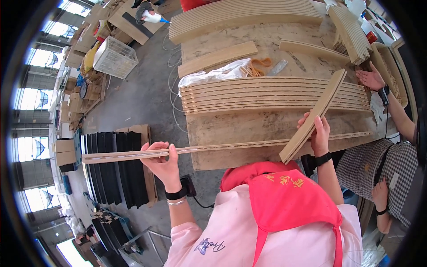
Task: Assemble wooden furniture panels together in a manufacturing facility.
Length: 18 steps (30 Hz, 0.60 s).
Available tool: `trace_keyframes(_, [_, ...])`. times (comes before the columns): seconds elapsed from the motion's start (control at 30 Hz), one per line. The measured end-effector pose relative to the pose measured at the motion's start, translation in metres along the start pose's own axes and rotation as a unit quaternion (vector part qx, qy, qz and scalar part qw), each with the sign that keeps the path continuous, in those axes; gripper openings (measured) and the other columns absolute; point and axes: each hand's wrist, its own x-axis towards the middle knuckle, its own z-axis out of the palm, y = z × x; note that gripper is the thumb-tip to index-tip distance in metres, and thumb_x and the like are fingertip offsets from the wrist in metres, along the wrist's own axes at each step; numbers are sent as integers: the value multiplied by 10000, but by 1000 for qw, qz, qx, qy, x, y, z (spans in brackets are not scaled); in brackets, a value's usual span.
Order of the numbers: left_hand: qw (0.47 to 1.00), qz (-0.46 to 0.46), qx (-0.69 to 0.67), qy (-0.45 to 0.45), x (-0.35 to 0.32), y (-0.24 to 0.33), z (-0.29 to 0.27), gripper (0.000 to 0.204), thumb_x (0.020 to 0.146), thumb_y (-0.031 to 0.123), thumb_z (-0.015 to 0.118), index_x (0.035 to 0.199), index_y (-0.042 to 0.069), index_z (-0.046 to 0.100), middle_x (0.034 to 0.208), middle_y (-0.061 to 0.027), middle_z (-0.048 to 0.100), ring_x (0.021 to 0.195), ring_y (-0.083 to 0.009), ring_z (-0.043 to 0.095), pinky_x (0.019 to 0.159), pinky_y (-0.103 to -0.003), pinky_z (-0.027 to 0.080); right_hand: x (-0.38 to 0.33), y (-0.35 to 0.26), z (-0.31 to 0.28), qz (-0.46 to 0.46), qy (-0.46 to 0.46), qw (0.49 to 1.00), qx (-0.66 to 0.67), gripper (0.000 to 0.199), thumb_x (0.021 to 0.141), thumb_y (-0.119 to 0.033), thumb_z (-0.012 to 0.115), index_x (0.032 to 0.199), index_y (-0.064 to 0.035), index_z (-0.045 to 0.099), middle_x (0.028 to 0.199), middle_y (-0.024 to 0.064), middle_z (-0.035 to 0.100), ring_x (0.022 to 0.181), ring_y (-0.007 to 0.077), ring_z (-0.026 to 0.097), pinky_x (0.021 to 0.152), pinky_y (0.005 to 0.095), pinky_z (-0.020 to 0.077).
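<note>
My left hand [163, 165] pinches a long, narrow wooden strip [231, 146] near its left end, which juts past the table's edge. A whitish line runs along the strip's edge, and its right part reaches across the front of the table. My right hand [319, 135] grips a wooden slat [316, 113], tilted up and away to the right. This slat crosses over the strip and in front of a row of stacked slats [275, 95], whose edges carry whitish marks. Whether the slat touches the strip, I cannot tell.
The worn wooden table [231, 122] also bears a white cloth [213, 73], orange bands [258, 66] and more slat bundles [244, 15]. A co-worker's hand [371, 78] is at the right end. Another person holds a white bottle [153, 18] at the far left corner. Black panels [113, 169] stand at left.
</note>
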Motion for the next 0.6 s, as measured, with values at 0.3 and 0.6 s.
trace_keyframes(0.3, [999, 33, 43, -4, -14, -15, 17, 679, 702, -16, 768, 1221, 58, 337, 960, -78, 550, 877, -168, 563, 811, -324, 471, 2, 2, 0, -27, 6, 1000, 7, 344, 948, -255, 534, 1143, 26, 498, 1004, 124, 603, 809, 237, 657, 698, 375, 571])
trace_keyframes(0.6, [997, 46, 55, -19, -12, -16, 16, 637, 722, 8, 765, 1198, 66, 345, 954, -66, 541, 887, -174, 554, 852, -328, 469, 3, 0, 5, -31, 8, 999, -10, 407, 940, -313, 520, 1166, 24, 489, 1016, 132, 590, 829, 235, 652, 710, 379, 575])
